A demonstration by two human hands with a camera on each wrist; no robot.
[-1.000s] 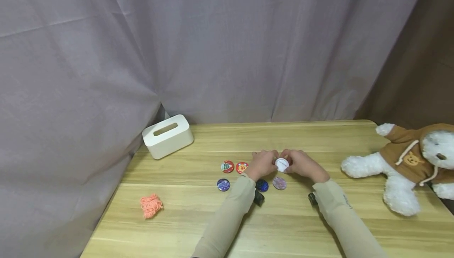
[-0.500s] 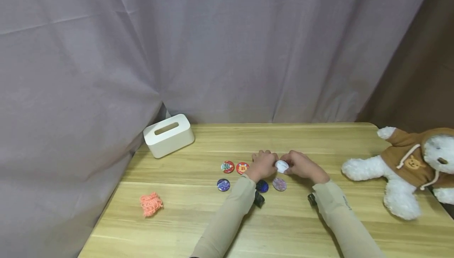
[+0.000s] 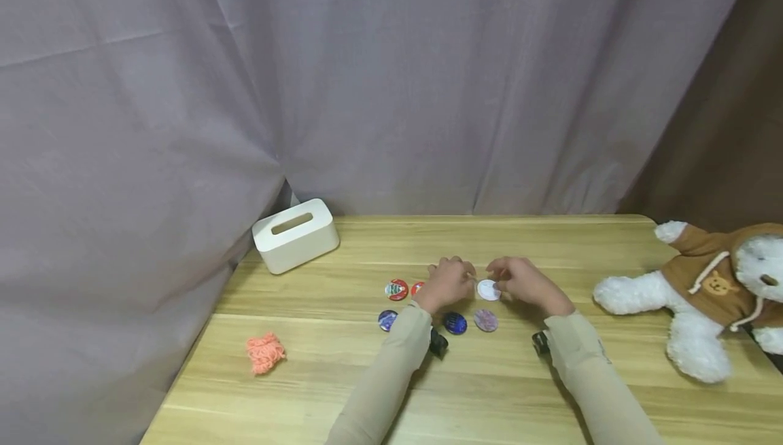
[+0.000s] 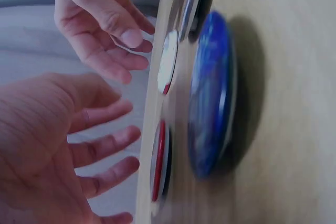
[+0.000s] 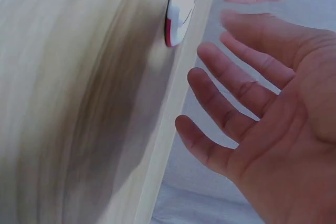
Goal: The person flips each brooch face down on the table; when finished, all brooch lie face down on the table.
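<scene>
A round pin badge (image 3: pixel 488 289) lies on the table with its white back up; a bit of red shows on its rim in the right wrist view. On its left my left hand (image 3: pixel 449 284) hovers with loosely bent, spread fingers. My right hand (image 3: pixel 520 283) is at its right side, fingers spread and holding nothing in the right wrist view. Nearer me lie a dark blue badge (image 3: pixel 455 323) and a pale purple badge (image 3: pixel 486 321). Left of my left hand are a red badge with a tree (image 3: pixel 396 289), a partly hidden red badge (image 3: pixel 417 288) and a blue-purple badge (image 3: pixel 387 320).
A cream tissue box (image 3: pixel 296 236) stands at the table's back left. Coral yarn (image 3: pixel 266 353) lies at the front left. A white plush toy in a brown hoodie (image 3: pixel 703 282) occupies the right side. Grey curtain (image 3: pixel 391 92) hangs behind the wooden table (image 3: pixel 489 390).
Both hands have let go of the white-backed badge, which now lies flat on the table. The left hand has shifted slightly left, and the fingers of both hands have spread.
</scene>
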